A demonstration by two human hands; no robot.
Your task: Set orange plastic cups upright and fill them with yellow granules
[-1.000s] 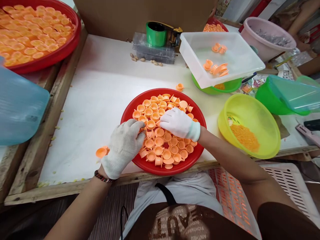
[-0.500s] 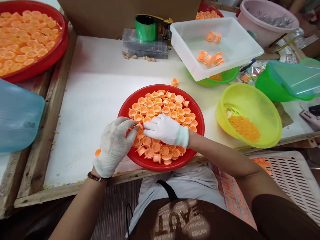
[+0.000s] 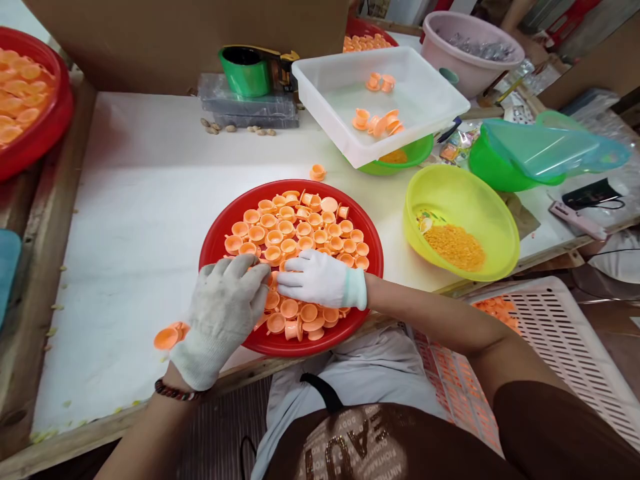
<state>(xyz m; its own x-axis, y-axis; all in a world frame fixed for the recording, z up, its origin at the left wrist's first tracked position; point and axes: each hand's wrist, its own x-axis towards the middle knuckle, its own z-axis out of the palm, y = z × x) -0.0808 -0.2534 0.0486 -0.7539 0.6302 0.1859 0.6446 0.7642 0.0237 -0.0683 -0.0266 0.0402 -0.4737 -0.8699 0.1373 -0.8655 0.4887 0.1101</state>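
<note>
A round red tray (image 3: 220, 230) in front of me holds several small orange plastic caps (image 3: 295, 227). My left hand (image 3: 223, 310), in a grey knit glove, rests on the tray's near left rim with its fingers curled over the caps. My right hand (image 3: 320, 279), in a white glove, lies over the caps at the tray's near middle, its fingertips meeting those of the left hand. What the fingers pinch is hidden. One loose orange cap (image 3: 167, 335) lies on the white table just left of my left wrist.
A clear white tub (image 3: 440, 100) with a few caps sits on a green bowl at the back right. A yellow bowl (image 3: 500, 220) holds orange scraps. Another red tray (image 3: 45, 127) of caps stands far left. A green tape dispenser (image 3: 247, 70), pink bucket (image 3: 450, 60) and white crate (image 3: 575, 347) surround the table.
The camera view has shifted right, so everything sits further left in frame. Both hands have drawn towards the tray's near left part, fingertips staying together over the caps.
</note>
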